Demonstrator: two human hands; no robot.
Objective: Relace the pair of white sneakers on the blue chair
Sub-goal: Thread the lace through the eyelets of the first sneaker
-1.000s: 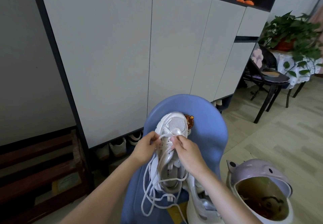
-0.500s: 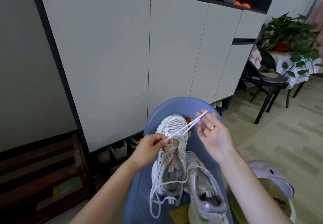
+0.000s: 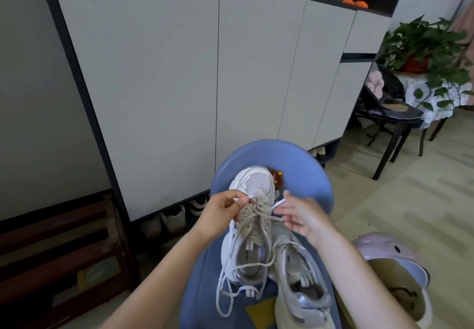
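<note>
Two white sneakers lie on the blue chair (image 3: 297, 167), toes pointing away from me. The left sneaker (image 3: 254, 182) has a loose white shoelace (image 3: 259, 215) crossing its upper eyelets, with slack loops hanging off its heel side. My left hand (image 3: 220, 213) pinches one lace end just behind the toe cap. My right hand (image 3: 302, 218), motion-blurred, is at the shoe's right side with the other lace end between thumb and fingers. The right sneaker (image 3: 300, 280) lies beside it, nearer me, partly under my right forearm.
A tall white cabinet (image 3: 179, 85) stands right behind the chair, with shoes (image 3: 174, 221) in the gap under it. A lilac bin (image 3: 389, 254) sits at lower right, a dark wooden rack (image 3: 51, 246) at left, a black chair (image 3: 392, 118) and potted plant (image 3: 423, 43) at right.
My right hand, which had drawn the lace up and out to the right, has dropped back to the shoe. My left hand stays pinching at the toe eyelets.
</note>
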